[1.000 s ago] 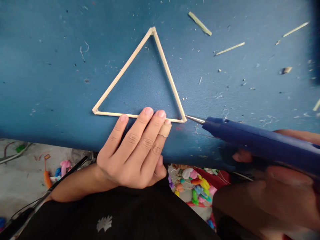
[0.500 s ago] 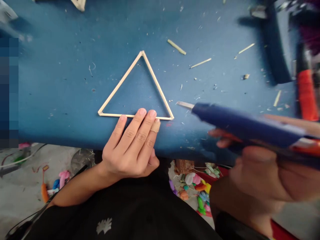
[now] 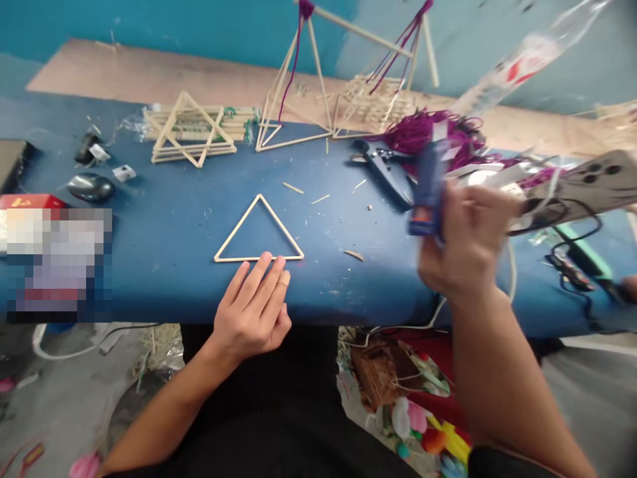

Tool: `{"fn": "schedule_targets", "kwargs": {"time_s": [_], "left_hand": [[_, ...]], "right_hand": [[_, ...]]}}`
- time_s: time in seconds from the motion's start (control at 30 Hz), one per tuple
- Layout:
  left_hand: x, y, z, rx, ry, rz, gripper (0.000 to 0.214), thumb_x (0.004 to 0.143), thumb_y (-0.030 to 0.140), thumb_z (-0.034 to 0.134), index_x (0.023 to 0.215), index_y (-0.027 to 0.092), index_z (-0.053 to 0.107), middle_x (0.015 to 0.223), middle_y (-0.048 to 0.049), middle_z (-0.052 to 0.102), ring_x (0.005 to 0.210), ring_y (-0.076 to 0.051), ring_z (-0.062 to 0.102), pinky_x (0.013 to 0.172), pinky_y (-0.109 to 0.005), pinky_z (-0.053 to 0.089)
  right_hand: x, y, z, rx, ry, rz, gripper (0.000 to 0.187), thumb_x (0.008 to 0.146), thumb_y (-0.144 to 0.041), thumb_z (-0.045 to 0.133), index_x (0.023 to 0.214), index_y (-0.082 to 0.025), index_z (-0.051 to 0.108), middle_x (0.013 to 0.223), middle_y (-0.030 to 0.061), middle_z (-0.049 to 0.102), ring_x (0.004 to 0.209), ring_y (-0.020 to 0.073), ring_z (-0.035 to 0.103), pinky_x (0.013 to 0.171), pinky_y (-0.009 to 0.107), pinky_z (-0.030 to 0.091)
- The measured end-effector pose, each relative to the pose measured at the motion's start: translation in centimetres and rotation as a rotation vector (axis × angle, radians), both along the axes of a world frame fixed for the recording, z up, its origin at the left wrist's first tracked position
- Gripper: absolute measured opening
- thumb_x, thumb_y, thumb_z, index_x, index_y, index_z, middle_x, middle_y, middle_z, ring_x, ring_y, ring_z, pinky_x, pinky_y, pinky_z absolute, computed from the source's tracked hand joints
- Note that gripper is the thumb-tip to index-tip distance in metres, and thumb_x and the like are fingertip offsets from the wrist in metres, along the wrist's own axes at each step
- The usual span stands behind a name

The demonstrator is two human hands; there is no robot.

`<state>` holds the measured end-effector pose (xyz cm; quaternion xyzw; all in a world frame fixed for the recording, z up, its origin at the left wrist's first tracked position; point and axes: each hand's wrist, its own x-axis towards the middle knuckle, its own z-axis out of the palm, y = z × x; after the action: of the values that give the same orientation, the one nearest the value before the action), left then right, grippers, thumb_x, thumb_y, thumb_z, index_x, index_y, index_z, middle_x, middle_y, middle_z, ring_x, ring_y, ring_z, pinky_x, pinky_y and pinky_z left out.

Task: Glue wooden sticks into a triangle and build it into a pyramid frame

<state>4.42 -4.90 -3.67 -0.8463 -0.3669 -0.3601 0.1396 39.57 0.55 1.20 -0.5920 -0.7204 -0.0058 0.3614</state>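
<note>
A triangle of thin pale sticks (image 3: 233,240) lies flat on the blue table (image 3: 164,226). My left hand (image 3: 253,307) lies flat at the table's front edge, fingers stretched out, fingertips touching the triangle's bottom stick. My right hand (image 3: 465,242), blurred by motion, is raised to the right of the triangle and wrapped round a blue glue gun (image 3: 426,189) that stands nearly upright.
At the back stand a stack of stick triangles (image 3: 189,133) and taller stick frames (image 3: 318,93) with purple yarn (image 3: 423,133). A black tool (image 3: 383,166), a phone (image 3: 587,182), cables (image 3: 572,259) and a black mouse (image 3: 91,187) lie around. Loose stick bits (image 3: 354,254) dot the table.
The view has pulled back and up, showing the whole table. My right hand has lifted the glue gun away from the triangle's right corner and turned it upright. My left hand stays on the bottom stick.
</note>
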Motion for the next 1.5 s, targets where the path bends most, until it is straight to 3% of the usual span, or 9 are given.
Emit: {"fn": "schedule_targets", "kwargs": {"time_s": [0.17,0.43,0.63,0.83,0.97,1.07,1.17,1.3,1.5], "left_hand": [[-1.3,-0.6,-0.4,0.019,0.016,-0.020,0.048,0.086,0.015,0.060,0.131,0.003,0.071,0.136,-0.0179,0.076,0.132,-0.036,0.071,0.122,-0.048,0.049],[-2.4,-1.2,-0.9,0.006,0.038,0.001,0.049,0.089,0.013,0.055,0.136,0.004,0.069,0.139,-0.0167,0.075,0.132,-0.034,0.071,0.117,-0.047,0.050],[-2.4,-1.2,-0.9,-0.015,0.038,-0.013,0.050,0.090,0.011,0.056,0.137,0.004,0.067,0.140,-0.0175,0.074,0.135,-0.034,0.068,0.119,-0.047,0.047],[-2.8,-1.2,-0.9,-0.033,0.053,-0.035,0.051,0.091,0.010,0.058,0.140,0.003,0.065,0.144,-0.0186,0.072,0.138,-0.034,0.066,0.122,-0.048,0.045],[-2.9,-1.2,-1.1,-0.026,0.049,-0.049,0.049,0.091,0.010,0.058,0.139,0.003,0.066,0.143,-0.0190,0.072,0.139,-0.034,0.065,0.122,-0.048,0.045],[-2.9,-1.3,-1.2,-0.033,0.042,-0.040,0.049,0.092,0.011,0.057,0.140,0.004,0.066,0.144,-0.0176,0.072,0.139,-0.033,0.065,0.122,-0.047,0.045],[-2.8,-1.4,-1.3,-0.055,0.026,-0.032,0.050,0.092,0.012,0.057,0.141,0.006,0.065,0.146,-0.0159,0.071,0.141,-0.032,0.064,0.123,-0.046,0.044],[-2.8,-1.4,-1.3,-0.075,-0.004,-0.039,0.051,0.092,0.012,0.058,0.142,0.006,0.065,0.146,-0.0144,0.071,0.142,-0.030,0.064,0.126,-0.045,0.041],[-3.2,-1.2,-0.9,-0.113,-0.056,-0.064,0.047,0.094,0.014,0.057,0.140,0.010,0.067,0.146,-0.0105,0.072,0.141,-0.025,0.065,0.128,-0.038,0.042]], "right_hand": [[-0.6,2.9,-0.9,0.115,-0.307,0.298,0.046,0.104,-0.025,0.055,0.149,-0.025,0.062,0.117,0.0136,0.060,0.105,0.0236,0.065,0.097,0.043,0.062],[-3.3,6.0,-1.7,-0.055,-0.284,0.390,0.048,0.108,-0.027,0.036,0.151,-0.026,0.059,0.124,0.0143,0.058,0.116,0.0249,0.063,0.108,0.047,0.059],[-3.9,6.6,-0.9,-0.179,-0.373,0.505,0.054,0.101,-0.015,0.040,0.149,-0.024,0.061,0.128,0.0150,0.062,0.121,0.0257,0.066,0.112,0.045,0.058],[-4.2,4.3,0.7,0.016,-0.548,0.454,0.044,0.103,-0.016,0.044,0.141,-0.012,0.065,0.125,0.0173,0.068,0.112,0.0258,0.069,0.104,0.043,0.062],[-4.2,2.8,1.4,0.159,-0.541,0.397,0.030,0.104,-0.019,0.050,0.120,-0.015,0.076,0.107,0.0103,0.075,0.094,0.0219,0.072,0.086,0.038,0.063],[-4.9,3.2,2.2,0.150,-0.495,0.304,0.030,0.106,-0.026,0.051,0.102,-0.018,0.080,0.098,0.0069,0.077,0.088,0.0205,0.074,0.077,0.035,0.059],[-6.8,5.6,3.9,0.048,-0.498,0.227,0.036,0.107,-0.032,0.049,0.101,-0.020,0.082,0.097,0.0073,0.079,0.093,0.0223,0.075,0.075,0.035,0.056],[-10.8,12.0,6.0,-0.174,-0.582,0.260,0.033,0.099,-0.026,0.054,0.114,-0.022,0.083,0.115,0.0083,0.081,0.109,0.0277,0.074,0.087,0.038,0.056],[-15.9,23.0,5.5,-0.391,-0.454,0.212,0.038,0.100,-0.030,0.054,0.124,-0.024,0.082,0.127,0.0066,0.080,0.119,0.0271,0.072,0.105,0.037,0.053]]}}
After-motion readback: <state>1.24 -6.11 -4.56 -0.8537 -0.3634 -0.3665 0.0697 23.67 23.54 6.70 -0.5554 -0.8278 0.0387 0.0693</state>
